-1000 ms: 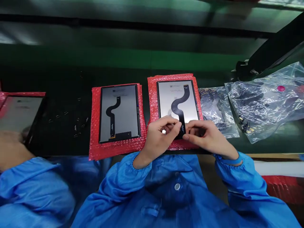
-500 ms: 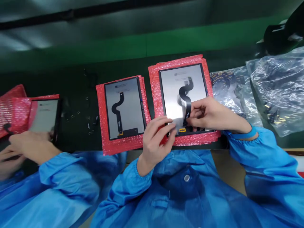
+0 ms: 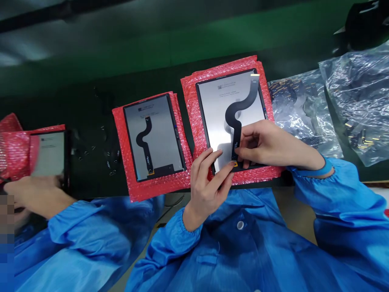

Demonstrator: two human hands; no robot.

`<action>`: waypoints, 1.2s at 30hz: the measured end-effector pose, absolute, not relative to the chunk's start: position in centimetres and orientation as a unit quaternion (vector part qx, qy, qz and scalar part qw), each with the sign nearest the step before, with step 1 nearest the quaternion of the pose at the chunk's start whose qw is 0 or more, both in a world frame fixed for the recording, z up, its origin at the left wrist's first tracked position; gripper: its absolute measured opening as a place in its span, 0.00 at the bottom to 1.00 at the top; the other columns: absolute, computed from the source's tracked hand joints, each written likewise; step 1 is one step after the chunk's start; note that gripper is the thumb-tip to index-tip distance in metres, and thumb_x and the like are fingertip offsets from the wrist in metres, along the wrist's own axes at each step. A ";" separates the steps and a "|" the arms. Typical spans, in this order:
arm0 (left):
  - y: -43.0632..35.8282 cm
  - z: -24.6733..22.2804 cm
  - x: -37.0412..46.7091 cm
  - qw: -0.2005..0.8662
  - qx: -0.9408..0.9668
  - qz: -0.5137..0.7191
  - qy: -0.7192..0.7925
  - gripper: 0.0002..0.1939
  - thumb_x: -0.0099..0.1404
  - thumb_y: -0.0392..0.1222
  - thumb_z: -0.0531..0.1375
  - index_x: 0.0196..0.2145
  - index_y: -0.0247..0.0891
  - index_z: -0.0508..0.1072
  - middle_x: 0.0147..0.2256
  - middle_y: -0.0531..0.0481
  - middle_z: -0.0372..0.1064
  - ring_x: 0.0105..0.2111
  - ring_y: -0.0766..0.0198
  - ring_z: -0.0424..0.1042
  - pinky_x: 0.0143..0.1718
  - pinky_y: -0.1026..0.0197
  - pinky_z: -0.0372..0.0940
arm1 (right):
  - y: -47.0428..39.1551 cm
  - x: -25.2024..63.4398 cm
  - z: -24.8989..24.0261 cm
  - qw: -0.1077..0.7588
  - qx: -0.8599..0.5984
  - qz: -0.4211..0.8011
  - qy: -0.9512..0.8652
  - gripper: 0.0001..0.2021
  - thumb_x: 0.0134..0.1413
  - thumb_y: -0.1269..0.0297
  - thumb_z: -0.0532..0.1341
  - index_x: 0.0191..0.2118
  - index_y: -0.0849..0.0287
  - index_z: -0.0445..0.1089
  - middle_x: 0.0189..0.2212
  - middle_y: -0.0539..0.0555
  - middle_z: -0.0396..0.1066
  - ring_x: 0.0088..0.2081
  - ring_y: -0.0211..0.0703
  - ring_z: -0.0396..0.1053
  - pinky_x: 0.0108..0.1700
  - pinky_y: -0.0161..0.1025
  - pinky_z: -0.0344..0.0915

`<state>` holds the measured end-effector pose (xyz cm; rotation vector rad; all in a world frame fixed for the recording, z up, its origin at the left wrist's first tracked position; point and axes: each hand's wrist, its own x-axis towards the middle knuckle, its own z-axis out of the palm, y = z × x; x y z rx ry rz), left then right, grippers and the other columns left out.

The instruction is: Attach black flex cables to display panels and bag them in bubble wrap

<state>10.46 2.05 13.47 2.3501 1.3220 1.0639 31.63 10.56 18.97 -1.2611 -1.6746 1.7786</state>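
A display panel [image 3: 212, 109] lies face down on red bubble-wrap pouches [image 3: 191, 105]. Over it runs a black S-shaped flex cable [image 3: 233, 115], its gold-tipped far end raised toward the panel's upper right corner. My right hand [image 3: 264, 142] pinches the cable near its lower end. At that end a yellow connector [image 3: 235, 164] on the panel's lower edge shows in part. My left hand [image 3: 209, 186] has its fingers apart, and a fingertip rests at the connector beside the cable's end. Nothing shows in the left hand.
To the left, a second panel [image 3: 162, 134] with its own flex cable [image 3: 144, 140] lies on red pouches. Clear plastic bags [image 3: 306, 109] of flex cables lie right. Small black pieces [image 3: 114, 160] dot the table. A co-worker's hand [image 3: 39, 194] is at far left by another panel [image 3: 50, 156].
The cable's lower end has moved down onto the connector, and its far end now reaches further up and right. My left hand's fingertip has come to the connector. The view has shifted slightly.
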 end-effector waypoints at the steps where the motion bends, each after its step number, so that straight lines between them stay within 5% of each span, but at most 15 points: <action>1: 2.0 13.5 10.5 0.124 0.804 0.365 0.454 0.15 0.67 0.32 0.67 0.50 0.43 0.78 0.57 0.40 0.72 0.61 0.45 0.69 0.60 0.38 0.70 | 10.6 31.7 18.9 0.196 -0.448 0.633 -0.600 0.06 0.50 0.72 0.67 0.26 0.56 0.72 0.19 0.48 0.76 0.23 0.43 0.77 0.25 0.35 0.67; 36: 1.9 13.9 10.8 0.164 0.786 0.353 0.479 0.09 0.68 0.34 0.66 0.46 0.41 0.78 0.58 0.41 0.70 0.62 0.47 0.67 0.63 0.38 0.66 | 10.6 31.4 19.3 0.139 -0.472 0.556 -0.669 0.10 0.57 0.72 0.64 0.25 0.59 0.75 0.17 0.48 0.72 0.20 0.37 0.67 0.26 0.37 0.60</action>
